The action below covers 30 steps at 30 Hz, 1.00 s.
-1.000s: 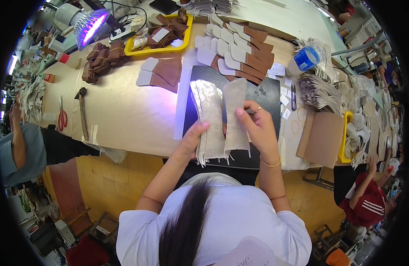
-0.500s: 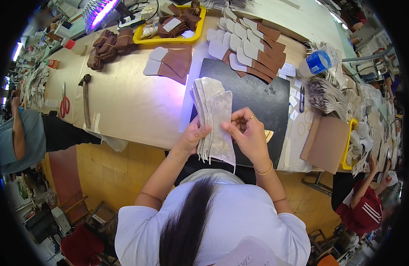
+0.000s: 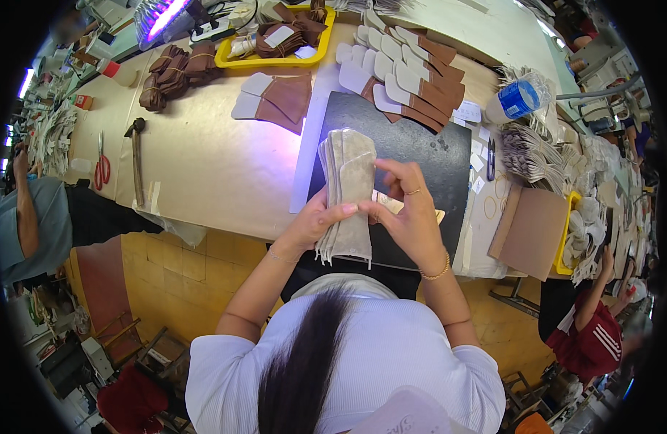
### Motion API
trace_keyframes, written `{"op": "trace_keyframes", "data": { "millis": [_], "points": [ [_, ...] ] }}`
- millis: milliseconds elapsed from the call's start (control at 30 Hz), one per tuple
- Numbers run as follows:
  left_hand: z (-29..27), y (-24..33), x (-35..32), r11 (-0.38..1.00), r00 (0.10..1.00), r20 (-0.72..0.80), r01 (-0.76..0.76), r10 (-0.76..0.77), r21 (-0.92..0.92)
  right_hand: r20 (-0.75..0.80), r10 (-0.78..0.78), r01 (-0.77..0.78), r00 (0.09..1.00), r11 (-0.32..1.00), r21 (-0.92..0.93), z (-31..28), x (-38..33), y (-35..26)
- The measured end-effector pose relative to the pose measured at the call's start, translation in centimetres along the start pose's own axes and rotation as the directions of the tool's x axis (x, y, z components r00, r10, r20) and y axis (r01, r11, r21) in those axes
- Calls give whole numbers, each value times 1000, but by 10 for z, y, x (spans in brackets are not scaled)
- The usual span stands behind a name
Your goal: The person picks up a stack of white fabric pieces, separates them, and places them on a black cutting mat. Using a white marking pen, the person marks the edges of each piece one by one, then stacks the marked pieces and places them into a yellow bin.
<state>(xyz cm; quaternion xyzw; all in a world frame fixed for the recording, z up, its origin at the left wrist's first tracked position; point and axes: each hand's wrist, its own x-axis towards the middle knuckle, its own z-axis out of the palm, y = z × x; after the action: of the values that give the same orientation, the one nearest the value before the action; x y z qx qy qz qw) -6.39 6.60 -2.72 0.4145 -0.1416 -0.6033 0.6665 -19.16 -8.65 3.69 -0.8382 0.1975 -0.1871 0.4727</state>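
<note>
Head view: left fingers [image 3: 336, 215] pinch the pale stack [image 3: 348, 194]; right fingers [image 3: 394, 171], loosely curled, touch its edge. Between them, the front piece [image 3: 357, 186] now lies squarer, neatening the bundle.

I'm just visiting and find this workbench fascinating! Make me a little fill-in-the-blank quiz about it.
1. The hand wearing a ring, beside the grey stack, is the person's ____ one.
2. The scissors have ____ handles.
3. The scissors lie to the ____ of the hammer.
4. The tray holding brown bundles is ____.

Missing words: right; red; left; yellow.
</note>
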Motion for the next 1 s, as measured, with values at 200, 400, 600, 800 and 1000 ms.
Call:
{"op": "trace_keyframes", "data": {
  "millis": [200,400,600,800,1000],
  "points": [
    [8,8,-6,993,1000,17,11,-13,116,90,-262,273,961,952,-141,-12,22,3],
    [5,4,-14,993,999,7,41,-42,107,151,-198,197,969,980,18,-13,23,6],
    [1,-3,-16,997,994,-99,-42,49,69,304,21,-172,952,861,478,0,5,17],
    [-16,-3,-23,988,981,-195,-26,-4,-154,294,208,-356,933,651,670,6,-5,26],
    [-50,5,-46,935,994,-112,-53,14,-351,150,257,-289,955,682,672,-3,31,45]
  ]
}}
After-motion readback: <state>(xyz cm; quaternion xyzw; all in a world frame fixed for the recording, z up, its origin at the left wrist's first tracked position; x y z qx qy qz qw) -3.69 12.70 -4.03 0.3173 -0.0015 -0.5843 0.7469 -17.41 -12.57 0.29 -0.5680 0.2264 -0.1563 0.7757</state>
